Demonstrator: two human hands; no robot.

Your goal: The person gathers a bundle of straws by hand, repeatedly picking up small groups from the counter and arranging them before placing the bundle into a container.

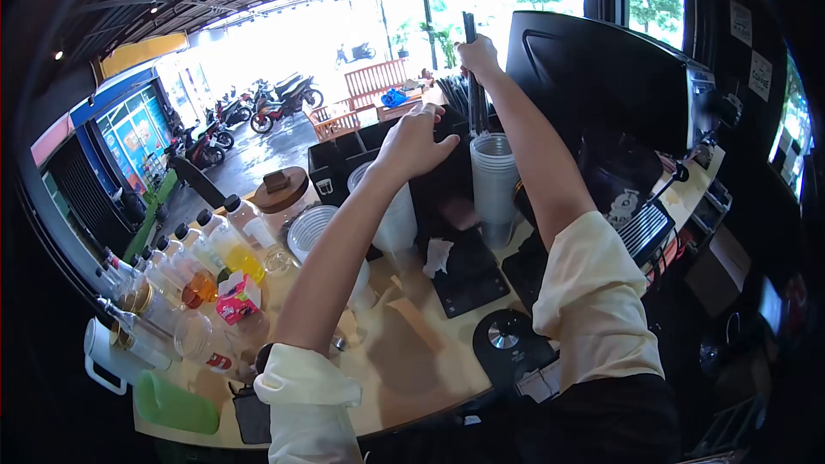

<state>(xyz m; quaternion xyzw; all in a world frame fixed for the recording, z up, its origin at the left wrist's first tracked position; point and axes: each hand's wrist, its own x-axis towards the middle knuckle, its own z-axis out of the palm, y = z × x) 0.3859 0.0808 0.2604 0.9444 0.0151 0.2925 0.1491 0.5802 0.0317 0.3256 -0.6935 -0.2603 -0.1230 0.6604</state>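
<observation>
My right hand (pixel 477 58) is raised at the back of the counter, its fingers closed around a bundle of long, thin black straws (pixel 470 27). The lower ends of the bundle reach down just behind a tall stack of clear plastic cups (pixel 493 180). More dark straws (pixel 455 94) fan out to the left of it. My left hand (pixel 414 144) hovers over a black compartment box (pixel 348 148), thumb and fingers apart, holding nothing. Below my left wrist stands another cup stack (pixel 391 215), partly hidden by the forearm.
Several bottles (pixel 228 245) line the counter's left side, near a pink box (pixel 238 296) and a green container (pixel 176 404). A black scale (pixel 468 279) lies at centre. A large black machine or screen (pixel 597 77) stands right. Motorbikes (pixel 288 99) are parked outside.
</observation>
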